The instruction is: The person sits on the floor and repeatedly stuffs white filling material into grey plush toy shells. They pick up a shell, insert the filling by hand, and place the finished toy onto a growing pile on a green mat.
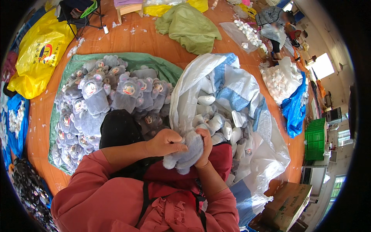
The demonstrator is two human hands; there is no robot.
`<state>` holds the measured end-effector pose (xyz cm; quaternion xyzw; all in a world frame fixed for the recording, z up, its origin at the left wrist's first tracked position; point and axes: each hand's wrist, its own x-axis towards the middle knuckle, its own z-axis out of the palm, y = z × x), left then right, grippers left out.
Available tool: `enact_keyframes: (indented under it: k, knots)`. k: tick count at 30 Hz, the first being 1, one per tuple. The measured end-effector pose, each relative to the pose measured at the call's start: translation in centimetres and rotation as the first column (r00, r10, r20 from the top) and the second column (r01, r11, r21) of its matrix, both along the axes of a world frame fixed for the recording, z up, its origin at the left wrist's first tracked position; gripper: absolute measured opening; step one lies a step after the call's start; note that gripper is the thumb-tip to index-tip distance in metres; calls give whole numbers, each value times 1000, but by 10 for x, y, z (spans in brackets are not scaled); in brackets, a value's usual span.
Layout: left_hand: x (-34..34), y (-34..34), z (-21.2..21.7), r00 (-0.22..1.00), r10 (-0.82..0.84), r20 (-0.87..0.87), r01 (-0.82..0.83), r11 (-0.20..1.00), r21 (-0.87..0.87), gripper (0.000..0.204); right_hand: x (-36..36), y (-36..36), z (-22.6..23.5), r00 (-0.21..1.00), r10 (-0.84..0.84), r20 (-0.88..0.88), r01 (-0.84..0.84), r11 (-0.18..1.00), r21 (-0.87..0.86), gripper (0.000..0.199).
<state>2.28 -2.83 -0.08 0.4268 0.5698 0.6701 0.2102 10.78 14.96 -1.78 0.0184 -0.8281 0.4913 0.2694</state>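
Observation:
Above my lap I hold a small grey plush toy (pixel 187 152), its fluffy limbs hanging toward me. My left hand (pixel 166 141) is closed on its upper left side, thumb pressed into the fur. Wrapped round its right side is my right hand (pixel 205 146). The toy's face is not visible. Just beyond my hands lies an open white and blue woven sack (pixel 241 83), holding several white stuffed pieces (pixel 216 123). To the left, a heap of grey plush toys with printed faces (pixel 92 92) lies on a green sheet (pixel 154 62).
A yellow bag (pixel 42 50) and a folding chair (pixel 79 17) stand at far left. Olive cloth (pixel 187 29) lies ahead. White stuffing (pixel 282 79) spills from a blue sack on the right. A cardboard box (pixel 288 203) sits near right; people (pixel 272 23) work at far right.

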Motion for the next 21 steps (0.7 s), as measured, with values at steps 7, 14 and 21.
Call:
enact_keyframes:
  k: [7,14,21]
  knots:
    - [-3,0,-7,831,-81,550,122,992,-39,39,-4,5,-5,990,46,-133,-64,989,-135,38]
    - [-26,6,-9,772,-2,636,212,944,-254,28,-5,6,0,908,417,-41,-419,903,-93,34]
    - [-35,-1,-5,876,-68,478,346,778,-524,42,-1,2,1,902,429,36,-425,901,-89,35]
